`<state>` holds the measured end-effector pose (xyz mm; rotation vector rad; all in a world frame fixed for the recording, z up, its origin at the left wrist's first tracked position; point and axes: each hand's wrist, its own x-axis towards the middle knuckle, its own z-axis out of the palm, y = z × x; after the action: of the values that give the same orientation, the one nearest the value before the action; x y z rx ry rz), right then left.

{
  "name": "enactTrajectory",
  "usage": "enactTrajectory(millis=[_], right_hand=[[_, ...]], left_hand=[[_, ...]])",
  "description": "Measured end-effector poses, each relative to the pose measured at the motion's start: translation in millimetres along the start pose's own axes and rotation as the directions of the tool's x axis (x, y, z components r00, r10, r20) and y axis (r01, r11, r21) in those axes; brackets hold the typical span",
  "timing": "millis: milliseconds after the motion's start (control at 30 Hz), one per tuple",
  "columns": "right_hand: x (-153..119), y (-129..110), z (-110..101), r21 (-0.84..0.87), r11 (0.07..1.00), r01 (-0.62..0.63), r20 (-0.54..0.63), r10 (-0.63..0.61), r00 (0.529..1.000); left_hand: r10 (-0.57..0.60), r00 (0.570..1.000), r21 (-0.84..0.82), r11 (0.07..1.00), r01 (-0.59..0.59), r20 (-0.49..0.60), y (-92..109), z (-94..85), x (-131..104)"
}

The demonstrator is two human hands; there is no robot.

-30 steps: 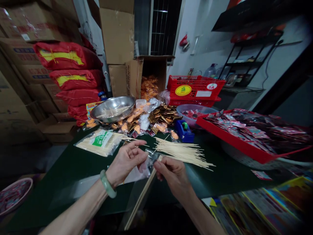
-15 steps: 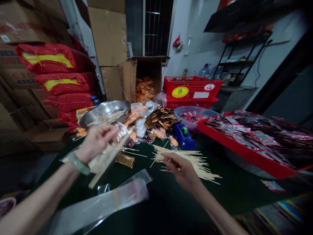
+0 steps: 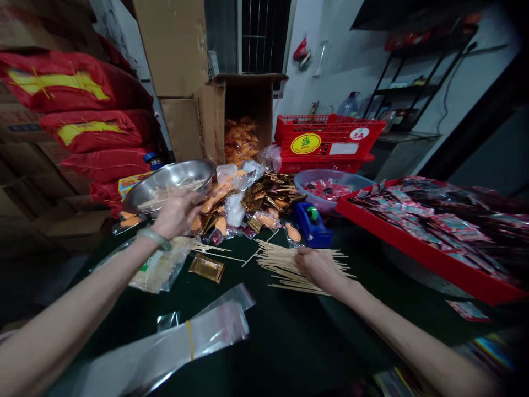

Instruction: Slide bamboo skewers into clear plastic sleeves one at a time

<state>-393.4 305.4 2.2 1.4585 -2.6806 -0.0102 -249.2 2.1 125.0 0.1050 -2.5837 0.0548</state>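
Note:
My left hand (image 3: 177, 212), with a green bangle on its wrist, reaches over the front rim of a metal bowl (image 3: 140, 182) that has thin wooden sticks in it. Its fingers look parted, and I see nothing held between them. A clear bag of wooden sticks (image 3: 159, 267) lies below this hand. To the right, my right hand (image 3: 318, 267) is down on a loose pile of wooden sticks (image 3: 281, 262), fingers curled in and closed on some of them; the fingertips are partly hidden. A gold packet (image 3: 206, 268) lies between the hands.
Clear plastic sleeves (image 3: 165, 344) under a yellow band lie in front. Behind are gold packets (image 3: 273, 190), orange wrapped pieces (image 3: 217, 196) and a blue tape dispenser (image 3: 314, 226). A red tray (image 3: 413, 248) of packets stands right, a red basket (image 3: 326, 140) farther back.
The long stick bundle slanting below my left hand is gone from there, and that hand has moved up beside the bowl. My right hand has lowered onto the stick pile and closed.

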Motion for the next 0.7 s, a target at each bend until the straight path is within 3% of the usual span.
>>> enactTrajectory(millis=[67,167,267,333,400,433,500,533,600,700], right_hand=[[-2.3,0.6,-5.6,0.036,0.999,-0.014,-0.047,0.016,0.999],[-2.6,1.7,-19.6,0.109,0.993,-0.042,-0.15,0.059,0.987],[-3.3,1.7,-45.4,0.18,0.98,-0.09,-0.282,0.139,0.949],[-8.2,-3.1,-67.3,0.303,0.949,-0.087,-0.362,0.199,0.911],[-17.5,-15.2,-85.2,0.579,0.815,0.003,-0.365,0.257,0.895],[-23.5,-24.0,-90.0,0.722,0.689,0.057,-0.334,0.275,0.901],[-36.2,-45.1,-88.5,0.899,0.42,0.122,-0.25,0.265,0.931],[-42.5,-56.1,-82.5,0.928,0.35,0.128,-0.223,0.248,0.943],[-54.2,-74.8,-65.0,0.936,0.32,0.149,-0.228,0.227,0.947],[-69.3,-87.6,-46.1,0.896,0.393,0.204,-0.318,0.25,0.914]], left_hand=[[-0.021,0.996,-0.235,0.971,0.041,0.085,25.7,12.2,-19.4],[-0.106,0.95,-0.528,0.811,0.253,0.294,61.1,28.9,-41.5],[-0.135,0.877,-0.659,0.609,0.44,0.461,90.7,39.7,-54.2],[-0.11,0.865,-0.704,0.536,0.466,0.489,109.3,40.5,-59.9],[-0.07,0.878,-0.753,0.486,0.444,0.473,128.4,37.2,-65.4],[-0.053,0.886,-0.772,0.468,0.43,0.461,138.0,35.0,-68.5],[-0.011,0.898,-0.79,0.472,0.392,0.44,156.3,32.4,-75.4],[0.009,0.904,-0.785,0.5,0.366,0.427,164.3,32.8,-79.0],[0.036,0.914,-0.753,0.58,0.311,0.405,176.7,37.8,-86.1],[0.062,0.921,-0.692,0.679,0.243,0.385,185.3,50.1,-94.7]])
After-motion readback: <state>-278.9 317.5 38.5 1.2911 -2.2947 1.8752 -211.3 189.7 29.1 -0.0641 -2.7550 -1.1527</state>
